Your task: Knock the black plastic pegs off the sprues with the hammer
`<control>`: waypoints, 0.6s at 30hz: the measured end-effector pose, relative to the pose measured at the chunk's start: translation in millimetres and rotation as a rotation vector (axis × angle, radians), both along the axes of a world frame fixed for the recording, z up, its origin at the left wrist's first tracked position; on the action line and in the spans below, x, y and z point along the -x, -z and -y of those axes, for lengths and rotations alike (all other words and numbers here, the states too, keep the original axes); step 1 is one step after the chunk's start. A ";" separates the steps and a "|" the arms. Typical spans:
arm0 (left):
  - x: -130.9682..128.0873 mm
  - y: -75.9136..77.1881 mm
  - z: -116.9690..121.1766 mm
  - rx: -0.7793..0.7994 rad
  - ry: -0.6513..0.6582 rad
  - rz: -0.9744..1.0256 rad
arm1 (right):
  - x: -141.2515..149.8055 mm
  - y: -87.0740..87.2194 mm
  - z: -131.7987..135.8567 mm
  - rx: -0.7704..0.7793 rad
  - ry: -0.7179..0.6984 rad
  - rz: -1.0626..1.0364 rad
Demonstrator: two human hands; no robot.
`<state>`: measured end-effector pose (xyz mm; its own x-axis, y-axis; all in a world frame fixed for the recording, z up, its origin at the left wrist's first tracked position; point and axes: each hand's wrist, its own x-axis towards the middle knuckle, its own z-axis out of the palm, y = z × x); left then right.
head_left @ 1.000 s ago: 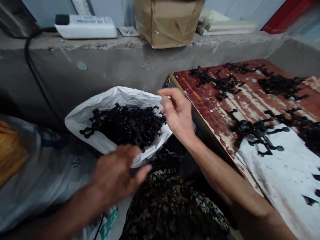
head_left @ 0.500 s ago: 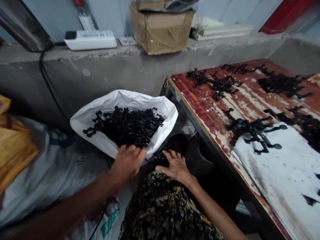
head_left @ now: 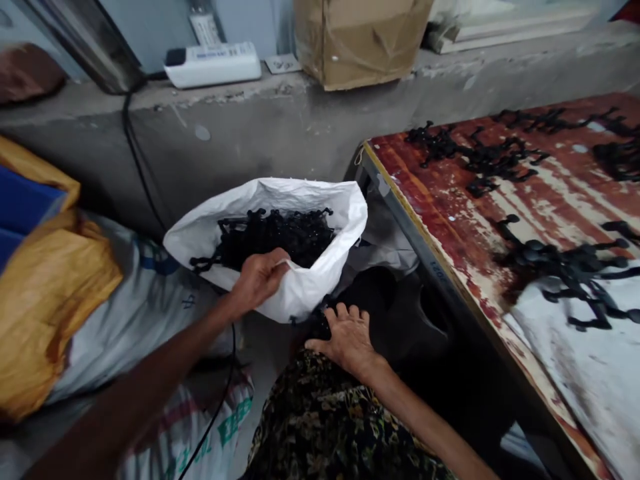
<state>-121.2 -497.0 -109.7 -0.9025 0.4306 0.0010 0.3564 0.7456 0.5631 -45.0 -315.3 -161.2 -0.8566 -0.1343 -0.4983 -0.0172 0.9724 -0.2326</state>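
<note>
A white woven sack (head_left: 310,287) stands with its mouth spread wide, and many black plastic parts (head_left: 275,233) fill its inside. My left hand (head_left: 263,277) is closed on the sack's near rim, its fingers wrapped over the edge. To the right, my right hand (head_left: 347,333) lies with fingers spread on dark black pieces at my lap, above the patterned cloth (head_left: 325,427) I wear. What lies beneath the right palm is hidden.
A worn red-brown table (head_left: 425,193) stands to the right, with black part clusters (head_left: 565,267) and a white cloth (head_left: 575,367) on it. Full sacks (head_left: 135,287) and a yellow bag (head_left: 50,320) lie left. A cable (head_left: 135,147) hangs from the ledge holding a cardboard box (head_left: 370,47).
My left hand has come to the sack's near rim and gripped it, pulling the rim up. My right hand has dropped from the sack's right edge to my lap. The view has shifted.
</note>
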 end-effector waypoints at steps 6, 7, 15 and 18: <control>-39.3 -21.3 -11.3 0.061 0.513 0.038 | 11.8 -3.6 4.3 0.090 -0.102 0.056; -43.3 -27.6 -8.0 0.056 0.518 0.057 | 12.3 -4.5 3.5 0.104 -0.113 0.071; 13.6 -44.7 45.9 0.772 -0.095 -0.197 | 9.6 -16.3 -20.5 0.300 -0.086 0.138; 31.1 -40.5 50.4 0.881 -0.070 -0.050 | -0.9 -36.0 -53.0 0.412 -0.055 0.200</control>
